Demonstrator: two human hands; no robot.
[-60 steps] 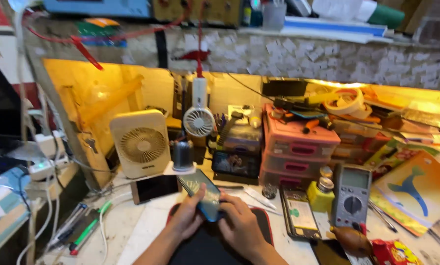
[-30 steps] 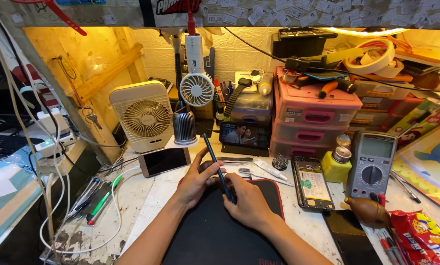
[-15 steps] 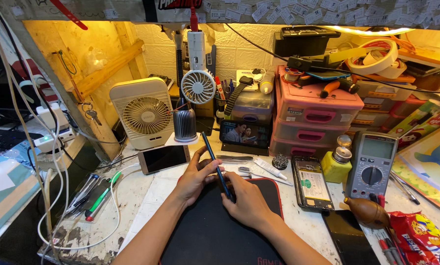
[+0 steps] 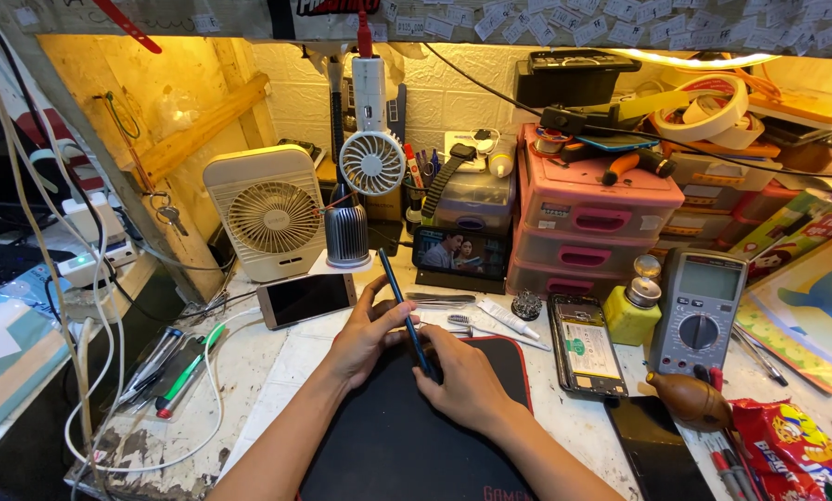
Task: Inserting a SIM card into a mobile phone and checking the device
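A thin dark phone (image 4: 399,299) stands on its edge, seen side-on, over a black work mat (image 4: 388,436) with a red rim. My left hand (image 4: 360,336) grips the phone from the left, thumb up along its side. Against the phone's lower end rests my right hand (image 4: 462,380), with its fingers curled around that end. Both forearms reach in from the bottom of the view.
A gold phone (image 4: 307,299) lies left of the mat, before a white desk fan (image 4: 272,221). An opened phone (image 4: 588,345), yellow bottle (image 4: 631,311) and multimeter (image 4: 699,311) sit right. Pink drawers (image 4: 594,223), a phone playing video (image 4: 460,252) and cables (image 4: 91,306) crowd the bench.
The phone, held face-up two seconds ago, has been turned onto its edge. The camera has dipped closer to the bench. Since half a second ago the hands have hardly moved.
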